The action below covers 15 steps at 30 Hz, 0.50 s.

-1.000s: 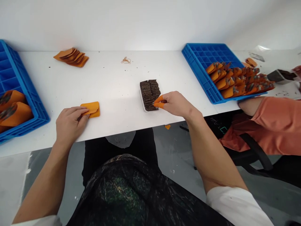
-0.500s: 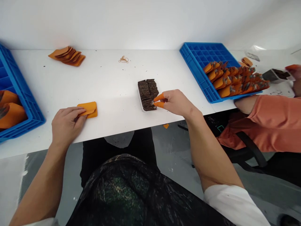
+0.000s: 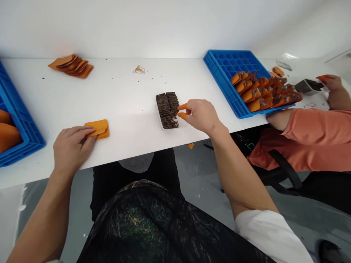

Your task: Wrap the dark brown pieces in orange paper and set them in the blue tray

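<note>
My left hand (image 3: 71, 149) is closed on the edge of a small orange envelope (image 3: 102, 128) lying on the white table, its flap between fingers and thumb. Thin dark brown pieces (image 3: 165, 109) stand packed in two rows in a small whitish tray (image 3: 159, 118). At the right side of this tray is my right hand (image 3: 201, 115), with orange covers on the thumb and index fingertip. Those two tips sit slightly apart against the right row, and I make out no piece between them. Whitish bits show low in that row.
A blue divided crate (image 3: 233, 98) with filled orange envelopes (image 3: 263, 93) stands right; another blue crate (image 3: 30, 135) is left. Loose envelopes (image 3: 73, 66) and rubber bands (image 3: 139, 69) lie at the back. A co-worker's hand (image 3: 333, 83) is at a container (image 3: 309, 87), far right.
My right hand has moved slightly farther from me along the right row of pieces. My left hand keeps its hold on the envelope. The whole view has shifted a little.
</note>
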Motion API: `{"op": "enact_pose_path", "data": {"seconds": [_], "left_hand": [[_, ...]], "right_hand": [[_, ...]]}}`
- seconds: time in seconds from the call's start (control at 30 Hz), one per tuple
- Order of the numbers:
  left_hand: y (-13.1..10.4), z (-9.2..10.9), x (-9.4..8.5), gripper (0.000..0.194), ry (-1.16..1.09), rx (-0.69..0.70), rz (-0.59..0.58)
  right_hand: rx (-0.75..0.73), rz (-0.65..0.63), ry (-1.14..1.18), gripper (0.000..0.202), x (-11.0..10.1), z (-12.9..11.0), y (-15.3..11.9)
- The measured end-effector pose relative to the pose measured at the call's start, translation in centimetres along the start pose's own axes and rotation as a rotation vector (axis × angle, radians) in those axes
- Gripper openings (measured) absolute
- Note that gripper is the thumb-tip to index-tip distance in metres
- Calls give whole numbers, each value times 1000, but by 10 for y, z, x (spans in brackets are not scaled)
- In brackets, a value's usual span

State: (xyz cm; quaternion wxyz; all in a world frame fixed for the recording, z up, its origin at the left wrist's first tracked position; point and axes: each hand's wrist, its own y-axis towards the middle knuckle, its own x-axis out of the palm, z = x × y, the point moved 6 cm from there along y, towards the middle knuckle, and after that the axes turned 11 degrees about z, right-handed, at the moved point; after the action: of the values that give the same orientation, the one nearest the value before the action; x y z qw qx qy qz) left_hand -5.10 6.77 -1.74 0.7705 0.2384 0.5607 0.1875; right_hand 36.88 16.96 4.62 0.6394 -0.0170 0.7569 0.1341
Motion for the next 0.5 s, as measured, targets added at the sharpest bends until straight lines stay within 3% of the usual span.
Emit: {"op": "enact_pose_path", "data": {"seconds": [0.17, 0.5], "left_hand": [[0, 0, 0, 35, 3, -7, -21], [-1, 0, 0, 34, 1, -6, -36]], "right_hand": [[-44, -14, -77, 33, 14, -5, -2], [-45, 26, -82, 40, 15, -2, -2]]}}
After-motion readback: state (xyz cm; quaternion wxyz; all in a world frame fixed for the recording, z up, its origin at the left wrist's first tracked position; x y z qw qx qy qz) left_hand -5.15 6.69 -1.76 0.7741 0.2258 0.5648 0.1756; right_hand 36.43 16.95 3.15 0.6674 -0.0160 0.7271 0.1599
